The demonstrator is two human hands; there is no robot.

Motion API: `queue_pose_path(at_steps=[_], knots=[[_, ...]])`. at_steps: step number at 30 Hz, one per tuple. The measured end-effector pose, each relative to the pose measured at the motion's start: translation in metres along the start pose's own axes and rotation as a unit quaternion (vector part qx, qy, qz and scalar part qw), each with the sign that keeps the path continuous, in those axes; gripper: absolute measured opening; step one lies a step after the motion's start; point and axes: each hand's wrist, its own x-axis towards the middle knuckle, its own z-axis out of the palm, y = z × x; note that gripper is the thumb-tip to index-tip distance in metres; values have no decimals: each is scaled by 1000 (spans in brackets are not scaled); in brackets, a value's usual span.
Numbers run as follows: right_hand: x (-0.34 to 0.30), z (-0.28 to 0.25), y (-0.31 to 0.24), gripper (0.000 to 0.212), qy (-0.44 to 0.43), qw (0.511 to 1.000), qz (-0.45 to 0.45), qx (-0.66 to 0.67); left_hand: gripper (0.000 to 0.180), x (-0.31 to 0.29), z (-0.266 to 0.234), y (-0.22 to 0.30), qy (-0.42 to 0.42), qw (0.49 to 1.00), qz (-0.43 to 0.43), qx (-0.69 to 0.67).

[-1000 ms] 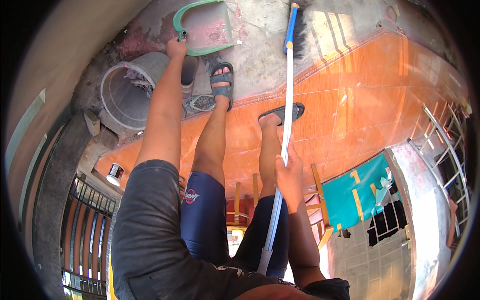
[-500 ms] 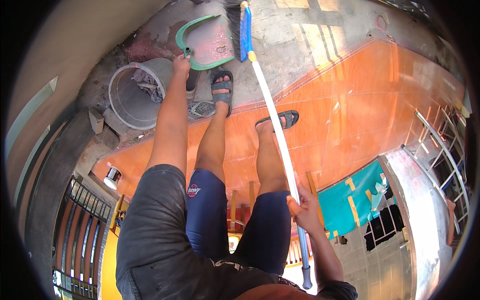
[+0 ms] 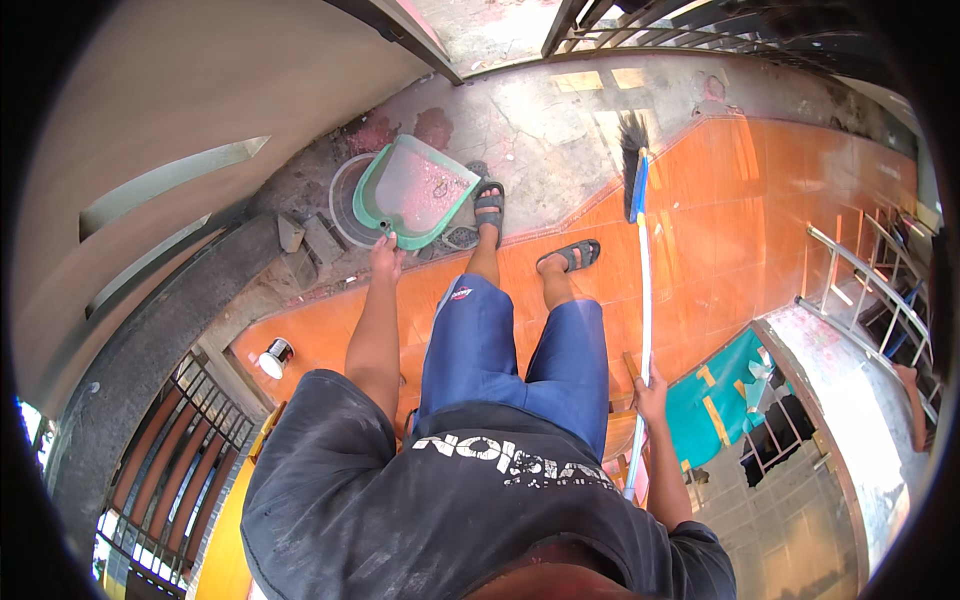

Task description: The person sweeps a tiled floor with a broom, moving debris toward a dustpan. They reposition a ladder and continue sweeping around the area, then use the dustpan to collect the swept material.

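Observation:
My left hand (image 3: pixel 387 257) is closed round the short handle of a green dustpan (image 3: pixel 412 195). Pinkish-white debris lies scattered over its pan. Behind and partly under the dustpan is a clear plastic bin (image 3: pixel 343 207), most of its opening covered by the pan. On the right, my right hand (image 3: pixel 651 397) grips the white pole of a broom (image 3: pixel 645 285). The broom's blue head with dark bristles rests near the border between orange tile and grey concrete, to the right of my sandaled feet.
Concrete blocks (image 3: pixel 300 250) sit beside the bin. A white can (image 3: pixel 274 358) stands on the orange tile floor (image 3: pixel 710 240) at left. Metal racks (image 3: pixel 875 280) line the right side, near a teal sheet (image 3: pixel 715 400). A dark barred gate (image 3: pixel 660 35) is at the far side.
The dustpan has been lifted from the concrete floor to over the bin. The broom has swung right, away from the dustpan, and my view has shifted.

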Motion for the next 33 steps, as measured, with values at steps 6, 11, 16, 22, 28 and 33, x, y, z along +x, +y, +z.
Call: queue_pose_path(at_steps=[6, 11, 16, 22, 28, 33], knots=[[-1, -5, 24, 71, -2, 999, 46, 5, 48, -33, -51, 44, 67, 993, 48, 88], [-19, -7, 3, 70, -13, 997, 66, -45, 41, -32, -49, 81, 148, 875, 180, 425], [-34, -3, -7, 67, 5, 994, -5, -109, 40, -36, -59, 99, 188, 804, 193, 529], [-25, 9, -26, 58, -10, 993, -57, -103, 35, -53, -73, 116, 222, 823, 209, 480], [-9, 16, -61, 34, -36, 973, -171, -149, 36, -82, -90, 139, 207, 812, 251, 485], [2, 9, -77, 27, -10, 977, -158, -142, 34, -109, -89, 136, 255, 808, 264, 460]])
